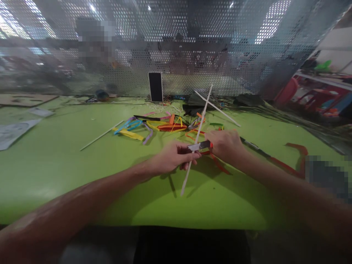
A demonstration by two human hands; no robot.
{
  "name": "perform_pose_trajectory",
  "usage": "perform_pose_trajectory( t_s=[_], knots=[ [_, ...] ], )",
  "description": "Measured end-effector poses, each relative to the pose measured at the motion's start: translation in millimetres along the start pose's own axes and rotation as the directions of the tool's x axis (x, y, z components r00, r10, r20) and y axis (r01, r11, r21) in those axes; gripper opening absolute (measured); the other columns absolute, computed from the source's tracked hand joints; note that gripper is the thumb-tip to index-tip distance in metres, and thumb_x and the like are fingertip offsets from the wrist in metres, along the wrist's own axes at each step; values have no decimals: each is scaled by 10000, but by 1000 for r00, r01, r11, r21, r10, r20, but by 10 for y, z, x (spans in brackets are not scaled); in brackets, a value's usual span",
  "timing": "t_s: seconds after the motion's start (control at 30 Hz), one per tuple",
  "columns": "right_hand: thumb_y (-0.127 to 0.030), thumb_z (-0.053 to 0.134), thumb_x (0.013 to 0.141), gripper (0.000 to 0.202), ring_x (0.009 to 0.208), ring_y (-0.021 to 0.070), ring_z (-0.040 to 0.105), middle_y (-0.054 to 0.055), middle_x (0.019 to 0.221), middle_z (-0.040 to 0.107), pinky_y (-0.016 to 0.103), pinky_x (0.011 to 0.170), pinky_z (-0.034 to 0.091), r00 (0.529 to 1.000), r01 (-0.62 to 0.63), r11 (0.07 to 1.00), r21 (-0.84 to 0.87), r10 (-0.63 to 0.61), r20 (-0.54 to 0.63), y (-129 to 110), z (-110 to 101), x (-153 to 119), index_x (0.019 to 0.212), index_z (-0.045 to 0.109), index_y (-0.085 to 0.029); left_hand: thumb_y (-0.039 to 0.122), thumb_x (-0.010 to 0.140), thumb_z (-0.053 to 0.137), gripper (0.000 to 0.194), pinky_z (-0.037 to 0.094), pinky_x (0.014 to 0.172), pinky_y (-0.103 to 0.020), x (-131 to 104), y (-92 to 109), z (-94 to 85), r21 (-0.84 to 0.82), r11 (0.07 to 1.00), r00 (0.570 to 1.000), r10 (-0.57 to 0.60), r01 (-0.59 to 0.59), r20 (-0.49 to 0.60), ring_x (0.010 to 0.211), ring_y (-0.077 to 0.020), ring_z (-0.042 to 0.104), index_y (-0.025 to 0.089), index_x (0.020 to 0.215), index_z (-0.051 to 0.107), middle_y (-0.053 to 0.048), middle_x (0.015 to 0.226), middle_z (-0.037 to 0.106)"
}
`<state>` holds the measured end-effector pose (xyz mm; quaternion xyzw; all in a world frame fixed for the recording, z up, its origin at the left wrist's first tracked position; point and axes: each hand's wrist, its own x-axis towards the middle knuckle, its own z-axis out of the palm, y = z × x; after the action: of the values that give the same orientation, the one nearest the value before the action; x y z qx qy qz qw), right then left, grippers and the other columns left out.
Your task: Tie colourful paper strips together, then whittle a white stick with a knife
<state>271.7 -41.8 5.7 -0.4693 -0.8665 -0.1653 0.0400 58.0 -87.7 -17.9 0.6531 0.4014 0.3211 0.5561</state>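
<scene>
My left hand [178,157] pinches a long pale strip [202,116] near its middle, and the strip slants up and to the right above the table. A cutter with a flat metal blade [194,147] is held in my right hand [226,143], its fingers closed round the handle. The blade lies across the strip beside my left fingertips. A red-orange strip [220,165] shows just below my right hand. Behind both hands lies a loose pile of coloured strips, with orange [172,127], yellow [132,134] and blue [134,125] ones among them.
A phone [156,87] stands upright against the perforated metal screen [178,47]. A thin stick [101,135] and paper sheets [16,132] lie to the left on the green table [55,157]. At right are a red strip [298,148] and long dark strips [288,119].
</scene>
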Motion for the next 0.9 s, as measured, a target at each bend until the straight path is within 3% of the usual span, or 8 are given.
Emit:
perform_pose_trajectory(
  t_s=[0.3, 0.47, 0.6, 0.77, 0.9],
  knots=[
    [-204, 460, 910, 259, 620, 160, 503, 73, 796, 723, 298, 551, 161, 998, -56, 998, -1, 56, 41, -8, -62, 21, 840, 707, -168, 420, 835, 743, 311, 395, 469, -181, -19, 41, -34, 15, 999, 1000, -29, 29, 2, 493, -51, 510, 112, 875, 758, -43, 711, 698],
    [-181, 495, 867, 243, 593, 163, 488, 96, 767, 700, 297, 565, 191, 977, -212, 977, -16, 212, 23, 287, -69, 101, 873, 737, -161, 359, 851, 734, 245, 419, 472, -177, -92, 75, 66, -26, 993, 983, -111, 116, 143, 491, -45, 523, 131, 939, 748, -37, 763, 720],
    [-232, 534, 854, 242, 642, 194, 511, 118, 771, 702, 312, 570, 224, 950, -307, 952, 9, 307, -63, 467, -78, 145, 894, 763, -162, 350, 861, 729, 232, 432, 480, -169, -86, 114, 53, -21, 996, 996, -86, 87, 35, 504, -44, 543, 126, 918, 736, -30, 760, 721],
    [-303, 538, 850, 252, 621, 180, 508, 80, 716, 682, 300, 566, 225, 973, -230, 971, 67, 231, -17, 219, -93, 93, 849, 752, -171, 267, 859, 727, 161, 427, 472, -168, -33, 134, 15, -79, 995, 999, -52, 53, 8, 493, -48, 554, 112, 815, 713, -23, 695, 708],
    [-265, 526, 824, 249, 577, 168, 489, 71, 676, 672, 297, 564, 220, 985, -169, 982, 89, 172, -26, 109, -64, 61, 845, 754, -167, 262, 855, 727, 194, 430, 472, -173, -38, 129, 43, -140, 990, 1000, -6, 10, 25, 493, -53, 558, 111, 737, 697, -22, 667, 697]
  ],
)
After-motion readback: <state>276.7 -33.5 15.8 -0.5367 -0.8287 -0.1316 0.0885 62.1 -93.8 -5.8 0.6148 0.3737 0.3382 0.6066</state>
